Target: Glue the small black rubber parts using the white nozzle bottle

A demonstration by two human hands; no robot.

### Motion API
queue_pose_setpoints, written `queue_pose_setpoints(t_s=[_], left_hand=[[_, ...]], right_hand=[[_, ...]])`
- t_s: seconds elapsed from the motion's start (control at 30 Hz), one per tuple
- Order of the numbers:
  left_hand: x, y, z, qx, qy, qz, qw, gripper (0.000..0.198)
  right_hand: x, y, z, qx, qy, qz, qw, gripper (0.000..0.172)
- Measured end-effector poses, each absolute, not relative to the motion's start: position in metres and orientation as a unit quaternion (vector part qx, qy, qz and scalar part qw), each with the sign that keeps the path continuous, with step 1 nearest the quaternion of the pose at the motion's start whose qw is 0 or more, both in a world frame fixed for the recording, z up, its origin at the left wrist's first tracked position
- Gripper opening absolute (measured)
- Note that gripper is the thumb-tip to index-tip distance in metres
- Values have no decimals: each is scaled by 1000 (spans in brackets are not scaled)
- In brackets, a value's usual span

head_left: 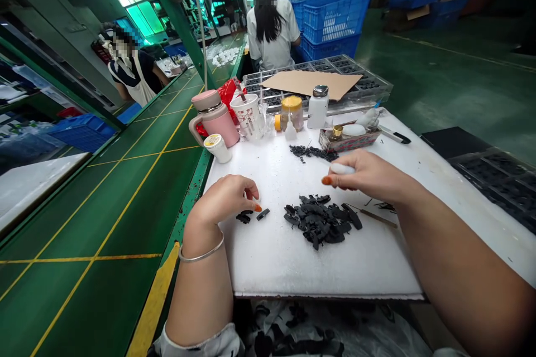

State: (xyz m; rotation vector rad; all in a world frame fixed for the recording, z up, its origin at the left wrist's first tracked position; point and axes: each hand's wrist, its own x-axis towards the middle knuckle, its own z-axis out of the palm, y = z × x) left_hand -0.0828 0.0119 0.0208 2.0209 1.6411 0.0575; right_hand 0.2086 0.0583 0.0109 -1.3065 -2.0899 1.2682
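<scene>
My left hand (pixel 230 198) is over the left part of the white worktop, fingers curled but thumb and forefinger apart, with nothing visible between them. Just below its fingertips lie a loose black plastic piece (pixel 263 214) and a few more black pieces (pixel 243 217). My right hand (pixel 362 174) is closed around a white, rounded, tube-like object (pixel 342 168), mostly hidden by the fingers. It hovers above and right of a heap of black plastic parts (pixel 318 220). A thin tweezer-like metal tool (pixel 379 218) lies right of the heap.
Small black rings (pixel 312 153) lie behind the heap. Along the back stand a pink mug (pixel 218 122), a paper cup (pixel 248 114), a yellow-lidded jar (pixel 293 111), a white pump bottle (pixel 319 109) and a small box (pixel 352 138). A green conveyor (pixel 138 178) runs at left; two people are beyond.
</scene>
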Motion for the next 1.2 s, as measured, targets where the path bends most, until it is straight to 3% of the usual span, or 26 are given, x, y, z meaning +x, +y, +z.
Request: queue_pose_setpoints(t_s=[0.27,0.4,0.5,0.57,0.63,0.77,0.83,1.2], left_hand=[[-70,11,9,778,571,-72,251,20],[-74,13,11,781,540,6,314,18],[-74,15,15,755,523,108,381,23],[-70,16,15,719,512,176,435,28],[-65,16,14,679,500,236,483,31],[-52,15,8,626,473,310,536,28],[-47,15,7,602,462,338,557,30],[-41,19,0,444,386,452,670,39]], right_hand=[[212,64,4,-504,-653,405,395,38],[224,69,8,-446,-590,399,542,39],[242,64,21,-433,-540,411,594,32],[256,56,28,-455,-546,400,579,23],[269,47,29,-496,-594,377,510,19],[282,31,9,-574,-719,300,251,16],[281,26,-6,-589,-744,262,173,15],[263,19,-21,-581,-781,171,153,17]])
